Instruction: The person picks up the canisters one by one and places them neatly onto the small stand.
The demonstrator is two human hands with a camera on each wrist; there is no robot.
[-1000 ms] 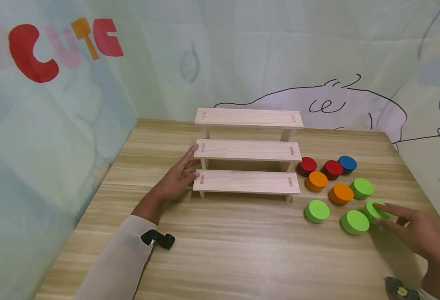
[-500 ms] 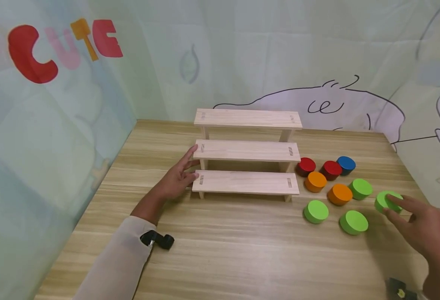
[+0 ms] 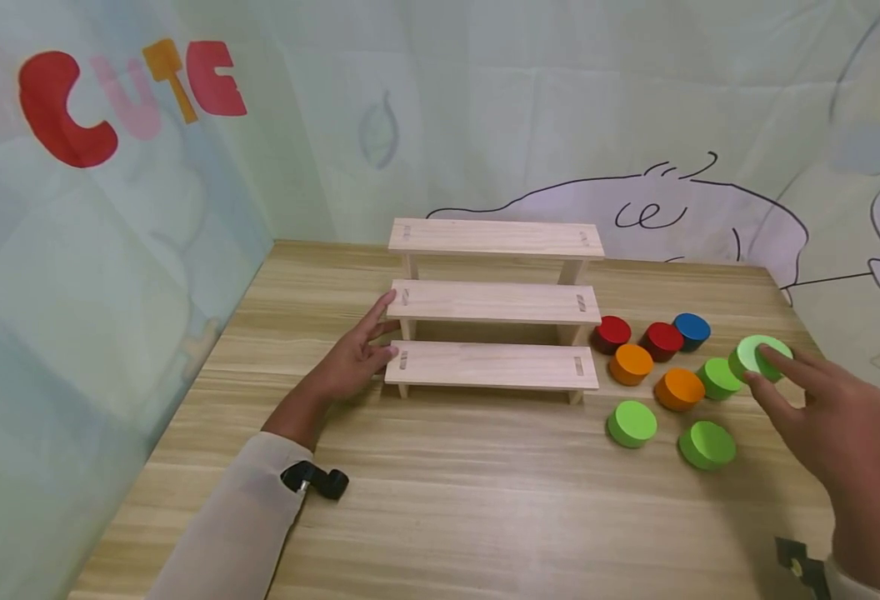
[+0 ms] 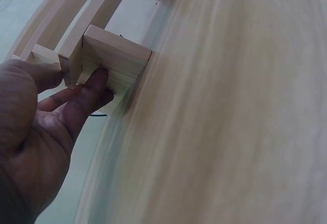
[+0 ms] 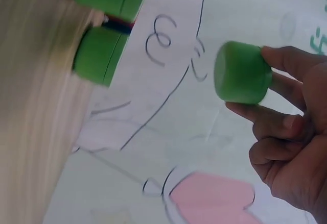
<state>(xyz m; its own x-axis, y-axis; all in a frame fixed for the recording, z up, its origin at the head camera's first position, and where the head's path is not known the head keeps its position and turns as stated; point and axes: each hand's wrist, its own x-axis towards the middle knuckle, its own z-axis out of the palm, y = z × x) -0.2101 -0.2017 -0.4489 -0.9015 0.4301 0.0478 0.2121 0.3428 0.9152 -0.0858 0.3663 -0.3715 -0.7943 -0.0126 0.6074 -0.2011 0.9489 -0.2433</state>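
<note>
Right hand [image 3: 833, 421] is up off the worktop [image 3: 485, 492], its grip pinching a green block [image 5: 240, 73] with thumb and fingertips, other fingers tucked toward the palm; that block's in the air near another green block [image 3: 717, 381]; left arm reaches forward, left hand [image 3: 350, 362] just rests spread fingers against the wooden rack's [image 3: 494, 302] left end, not clenched

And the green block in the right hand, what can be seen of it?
The green block is a plain short cylinder with a smooth side; whether it is painted wood or plastic, I cannot tell. One flat round face points roughly upward. The right hand pinches it, holding it off the table, right of the wooden stand. Nothing else visibly touches it.
</note>
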